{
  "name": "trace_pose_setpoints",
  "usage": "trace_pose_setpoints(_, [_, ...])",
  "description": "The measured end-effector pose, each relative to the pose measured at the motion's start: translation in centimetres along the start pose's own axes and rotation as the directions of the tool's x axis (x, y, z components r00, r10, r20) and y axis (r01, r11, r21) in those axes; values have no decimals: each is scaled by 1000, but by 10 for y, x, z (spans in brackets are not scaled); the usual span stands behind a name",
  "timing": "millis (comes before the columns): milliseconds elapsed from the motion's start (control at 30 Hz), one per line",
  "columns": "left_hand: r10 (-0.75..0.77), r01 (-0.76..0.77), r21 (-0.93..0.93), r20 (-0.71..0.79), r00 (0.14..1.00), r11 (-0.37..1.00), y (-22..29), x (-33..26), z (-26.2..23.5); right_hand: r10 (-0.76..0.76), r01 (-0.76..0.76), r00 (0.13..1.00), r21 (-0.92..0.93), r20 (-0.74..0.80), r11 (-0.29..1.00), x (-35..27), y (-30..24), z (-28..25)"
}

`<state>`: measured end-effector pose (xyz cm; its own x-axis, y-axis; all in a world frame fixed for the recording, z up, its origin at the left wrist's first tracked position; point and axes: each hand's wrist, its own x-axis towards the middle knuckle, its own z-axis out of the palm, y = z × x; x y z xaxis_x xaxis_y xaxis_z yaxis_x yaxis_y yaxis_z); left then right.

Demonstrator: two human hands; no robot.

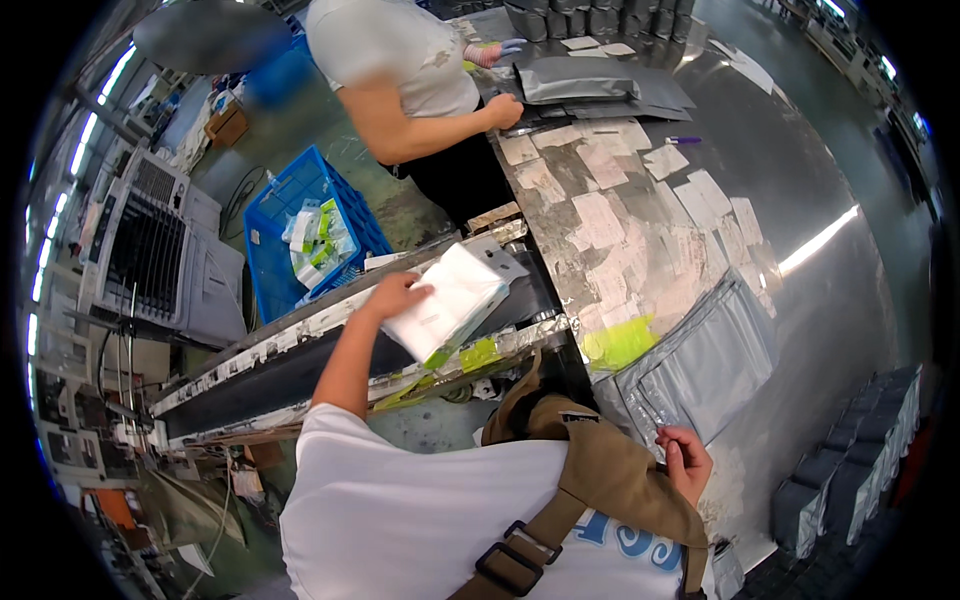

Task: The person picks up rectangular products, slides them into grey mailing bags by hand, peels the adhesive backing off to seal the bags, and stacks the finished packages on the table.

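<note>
My left hand (395, 297) grips the near left side of a white plastic-wrapped pack (455, 298) with a green strip along its lower edge. The pack is over the end of a narrow conveyor belt (300, 365), and the belt hides behind it in part. On the metal table to the right, a stack of flat grey plastic bags (705, 350) lies at a slant. My right hand (683, 465) is at the near corner of these bags, thumb and fingers pinched on the edge of the top one.
A co-worker (420, 100) stands across the belt, hands at more grey bags (580, 80). A blue crate (300, 210) with wrapped packs stands on the floor, beside an air cooler (150, 240). Paper labels (600, 220) cover the metal table (800, 180). Filled grey parcels (850, 460) stand at right.
</note>
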<state>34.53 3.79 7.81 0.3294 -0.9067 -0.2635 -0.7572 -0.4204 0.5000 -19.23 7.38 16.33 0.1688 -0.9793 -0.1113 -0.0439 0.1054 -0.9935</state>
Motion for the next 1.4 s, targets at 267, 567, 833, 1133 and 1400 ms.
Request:
trace_pose_setpoints(267, [110,-172,-498,-152,982,850,93,55,74,66,-66,998,-58,-14,996,51,42,6])
trace_pose_setpoints(567, [644,-571,-579,-101,758,582,331,-60,149,-156,125,883,-98,-442,987,78,36,0])
trace_pose_setpoints(833, [871,-367,-851,191,452,376,349,-76,242,78,-29,737,84,-672,996,-19,91,-53])
trace_pose_setpoints(1133, [976,-993,-116,217,5,30,336,-37,303,213,34,454,256,-865,966,-98,120,-99])
trace_pose_setpoints(1400, [980,-996,-68,195,47,61,354,-14,304,56,-11,621,62,-782,998,-70,120,-53])
